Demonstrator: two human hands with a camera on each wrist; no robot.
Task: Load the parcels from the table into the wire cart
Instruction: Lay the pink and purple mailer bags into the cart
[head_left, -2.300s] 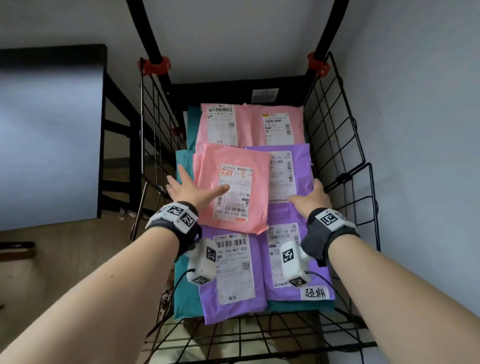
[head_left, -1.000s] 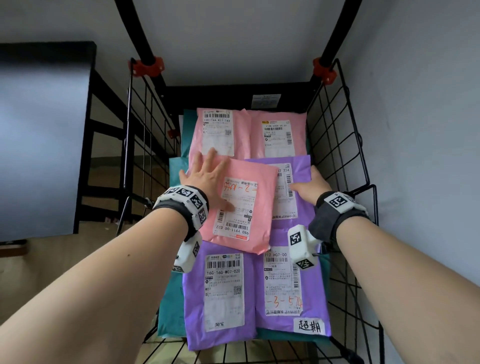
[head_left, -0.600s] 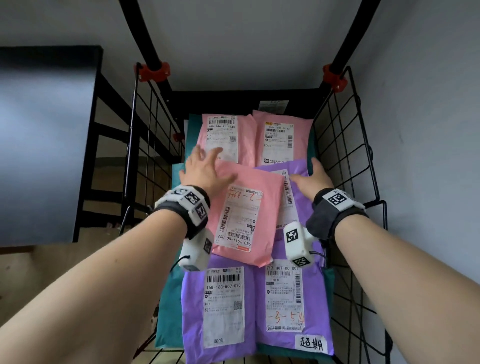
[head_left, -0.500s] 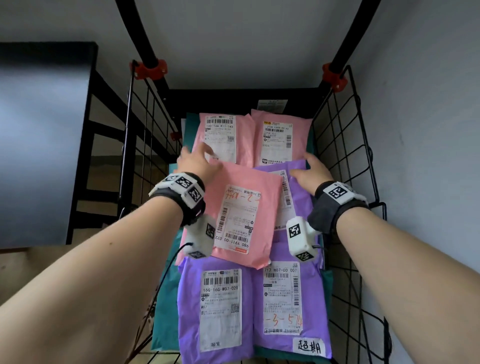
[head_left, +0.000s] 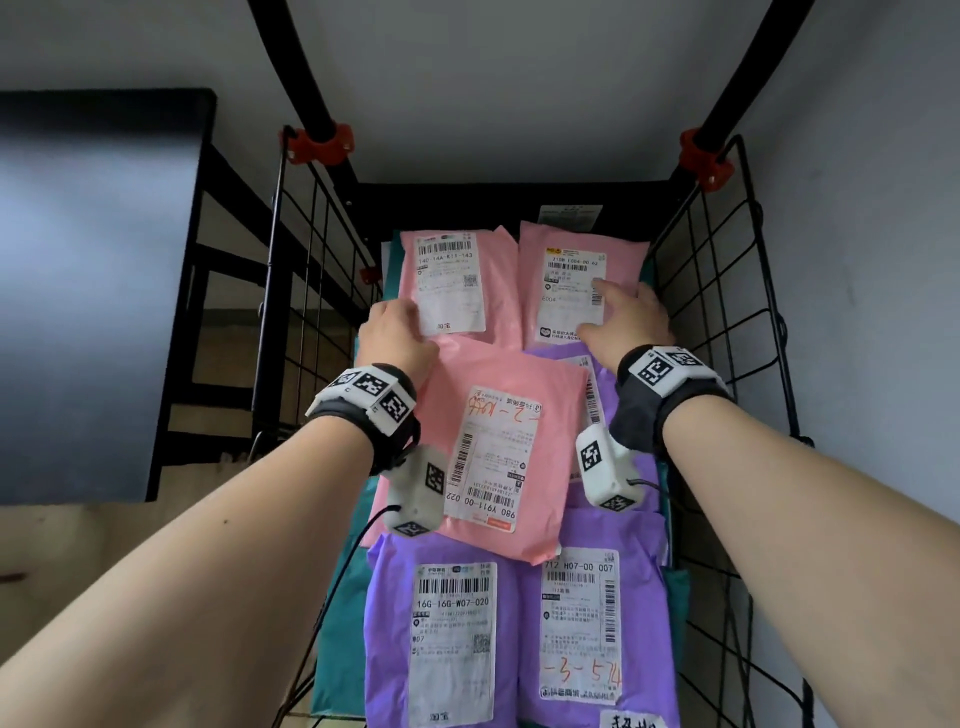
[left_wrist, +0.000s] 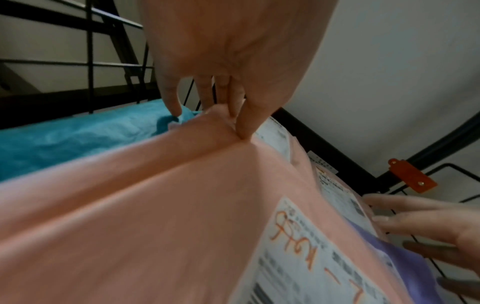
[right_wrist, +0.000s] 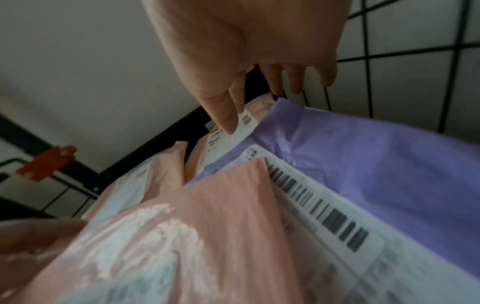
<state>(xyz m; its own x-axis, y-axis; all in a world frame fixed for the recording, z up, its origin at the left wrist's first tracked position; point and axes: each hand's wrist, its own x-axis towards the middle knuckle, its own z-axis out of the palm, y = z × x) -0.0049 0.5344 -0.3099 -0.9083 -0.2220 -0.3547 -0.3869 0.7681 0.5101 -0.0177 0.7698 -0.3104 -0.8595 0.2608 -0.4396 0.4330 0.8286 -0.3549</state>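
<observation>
The black wire cart (head_left: 727, 312) holds flat mailer parcels in layers. On top lies a pink parcel (head_left: 498, 447) with orange writing on its label. My left hand (head_left: 397, 332) grips its far left corner; in the left wrist view the thumb (left_wrist: 244, 125) presses on top while the other fingers curl over the edge. My right hand (head_left: 621, 317) lies flat with straight fingers on the far right pink parcel (head_left: 571, 260), its thumb (right_wrist: 223, 117) on the label. Another pink parcel (head_left: 452, 280) lies far left. Two purple parcels (head_left: 441, 634) (head_left: 587, 623) lie nearest me.
A teal parcel (head_left: 337, 623) lies at the bottom, showing along the left side. Orange clips (head_left: 317, 143) (head_left: 706, 156) hold the cart's handle bars. A black-framed table (head_left: 104, 260) stands to the left, a grey wall close on the right.
Both hands have slid toward the cart's far end. The left went from flat on the top pink parcel to gripping its far corner; the right moved from the purple parcel onto the far pink one.
</observation>
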